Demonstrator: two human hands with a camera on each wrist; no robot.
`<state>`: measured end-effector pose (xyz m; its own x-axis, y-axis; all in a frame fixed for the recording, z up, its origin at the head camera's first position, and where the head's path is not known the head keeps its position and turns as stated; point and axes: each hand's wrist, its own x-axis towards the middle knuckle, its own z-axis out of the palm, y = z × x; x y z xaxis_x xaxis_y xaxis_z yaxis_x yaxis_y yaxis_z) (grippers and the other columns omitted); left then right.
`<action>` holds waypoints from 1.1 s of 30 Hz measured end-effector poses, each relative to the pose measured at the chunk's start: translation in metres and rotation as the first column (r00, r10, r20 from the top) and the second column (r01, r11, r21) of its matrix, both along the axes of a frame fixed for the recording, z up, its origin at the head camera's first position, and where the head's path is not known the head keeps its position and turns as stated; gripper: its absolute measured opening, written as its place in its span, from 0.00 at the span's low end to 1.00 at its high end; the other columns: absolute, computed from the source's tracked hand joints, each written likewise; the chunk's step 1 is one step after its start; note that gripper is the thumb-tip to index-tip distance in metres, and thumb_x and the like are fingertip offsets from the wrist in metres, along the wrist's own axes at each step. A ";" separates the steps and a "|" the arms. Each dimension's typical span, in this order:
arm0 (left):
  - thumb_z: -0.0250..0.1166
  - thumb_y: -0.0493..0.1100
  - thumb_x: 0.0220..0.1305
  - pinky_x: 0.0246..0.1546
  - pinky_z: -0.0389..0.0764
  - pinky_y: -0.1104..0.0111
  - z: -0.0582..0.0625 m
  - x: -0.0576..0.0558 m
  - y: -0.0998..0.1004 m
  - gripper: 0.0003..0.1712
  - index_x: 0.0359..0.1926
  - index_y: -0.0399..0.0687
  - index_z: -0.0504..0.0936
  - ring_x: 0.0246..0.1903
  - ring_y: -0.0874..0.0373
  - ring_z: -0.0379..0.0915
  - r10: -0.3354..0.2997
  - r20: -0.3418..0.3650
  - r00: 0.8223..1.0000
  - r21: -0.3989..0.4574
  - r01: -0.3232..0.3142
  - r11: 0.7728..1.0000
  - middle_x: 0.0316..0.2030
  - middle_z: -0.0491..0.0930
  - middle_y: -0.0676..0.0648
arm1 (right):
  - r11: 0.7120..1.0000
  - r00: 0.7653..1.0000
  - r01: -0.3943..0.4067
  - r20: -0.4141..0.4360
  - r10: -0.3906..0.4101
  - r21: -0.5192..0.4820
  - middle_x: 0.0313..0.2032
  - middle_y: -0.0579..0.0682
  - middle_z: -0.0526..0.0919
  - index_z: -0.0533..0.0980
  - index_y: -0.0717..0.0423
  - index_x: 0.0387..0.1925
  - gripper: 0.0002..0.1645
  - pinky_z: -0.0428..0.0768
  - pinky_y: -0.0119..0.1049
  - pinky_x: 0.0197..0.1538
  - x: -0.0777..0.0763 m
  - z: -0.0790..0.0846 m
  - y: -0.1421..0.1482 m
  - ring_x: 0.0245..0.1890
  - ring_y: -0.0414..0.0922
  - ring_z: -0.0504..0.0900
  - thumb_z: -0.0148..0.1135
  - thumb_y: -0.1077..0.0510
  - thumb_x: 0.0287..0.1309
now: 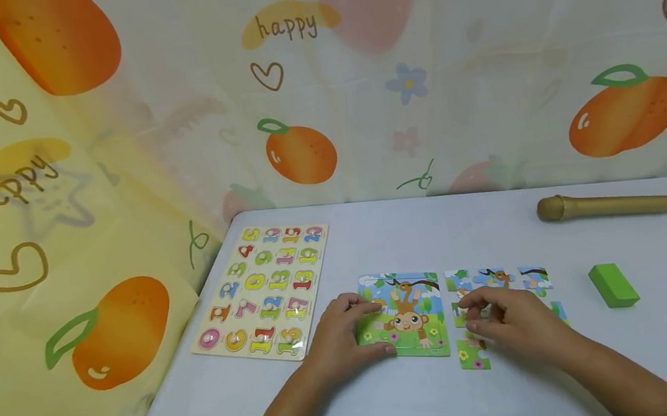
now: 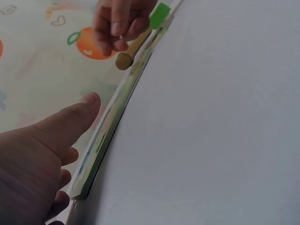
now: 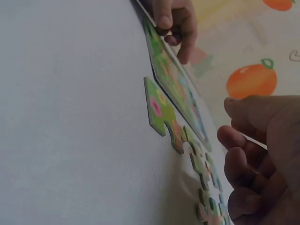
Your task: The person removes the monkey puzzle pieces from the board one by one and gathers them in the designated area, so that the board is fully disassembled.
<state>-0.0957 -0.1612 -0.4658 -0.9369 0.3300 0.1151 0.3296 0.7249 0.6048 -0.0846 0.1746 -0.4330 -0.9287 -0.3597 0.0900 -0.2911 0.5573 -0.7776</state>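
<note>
A square jigsaw board (image 1: pixel 407 341) with a picture of a monkey hanging from a branch lies flat in the middle of the table. My left hand (image 1: pixel 343 338) rests at its left side, thumb along the near edge and fingers over the left part. To the right, several loose jigsaw pieces (image 1: pixel 473 356) are laid out in rough rows, partly covered by my right hand (image 1: pixel 516 321). That hand hovers over them with loosely bent fingers; in the right wrist view nothing shows between its fingertips (image 3: pixel 230 107).
A number puzzle board (image 1: pixel 251 296) with colourful knobbed digits lies at the left. On the right are a green block (image 1: pixel 614 285) and, farther back, a brown stick-like object with a rounded head (image 1: pixel 610 204). A fruit-patterned curtain (image 1: pixel 356 132) hangs behind the white table (image 1: pixel 413 404).
</note>
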 end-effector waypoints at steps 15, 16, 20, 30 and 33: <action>0.85 0.64 0.49 0.59 0.73 0.55 -0.008 0.001 0.013 0.37 0.61 0.62 0.88 0.54 0.58 0.69 -0.044 -0.074 0.996 -0.005 0.044 0.999 0.56 0.76 0.57 | 0.987 0.988 -0.155 -0.002 0.155 -0.052 0.44 0.43 0.87 0.85 0.50 0.53 0.13 0.79 0.35 0.38 -0.026 0.004 -0.030 0.39 0.38 0.79 0.73 0.56 0.69; 0.85 0.64 0.50 0.59 0.73 0.55 -0.008 0.001 0.013 0.37 0.61 0.62 0.88 0.54 0.58 0.69 -0.048 -0.079 0.996 -0.020 0.047 0.999 0.55 0.76 0.57 | 0.983 0.985 -0.171 0.003 0.172 -0.060 0.44 0.44 0.87 0.85 0.50 0.53 0.13 0.79 0.35 0.38 -0.028 0.004 -0.035 0.39 0.38 0.79 0.73 0.56 0.69; 0.84 0.65 0.51 0.59 0.71 0.55 -0.008 0.000 0.012 0.38 0.62 0.62 0.88 0.52 0.58 0.68 -0.065 -0.094 0.993 -0.071 0.059 0.996 0.55 0.76 0.56 | 0.966 0.970 -0.236 0.028 0.240 -0.104 0.48 0.49 0.87 0.84 0.54 0.53 0.14 0.80 0.35 0.38 -0.033 0.006 -0.052 0.40 0.39 0.81 0.73 0.57 0.69; 0.84 0.66 0.50 0.58 0.70 0.55 -0.005 0.001 0.012 0.39 0.63 0.63 0.87 0.52 0.58 0.68 -0.075 -0.109 0.991 -0.101 0.064 0.993 0.55 0.76 0.56 | 0.956 0.949 -0.274 0.134 0.286 -0.102 0.41 0.46 0.83 0.84 0.53 0.53 0.13 0.81 0.36 0.40 -0.037 0.002 -0.081 0.39 0.41 0.80 0.71 0.58 0.69; 0.85 0.65 0.49 0.58 0.70 0.55 -0.006 0.000 0.012 0.39 0.62 0.63 0.87 0.52 0.57 0.68 -0.074 -0.118 0.990 -0.100 0.063 0.993 0.54 0.76 0.56 | 0.957 0.948 -0.275 0.137 0.286 -0.095 0.41 0.46 0.83 0.84 0.55 0.52 0.14 0.82 0.36 0.38 -0.039 -0.001 -0.088 0.35 0.41 0.81 0.72 0.59 0.67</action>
<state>-0.0953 -0.1491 -0.4714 -0.8928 0.4079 0.1911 0.4471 0.7505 0.4866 -0.1235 0.0862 -0.4335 -0.7959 -0.6054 -0.0041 -0.3068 0.4093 -0.8593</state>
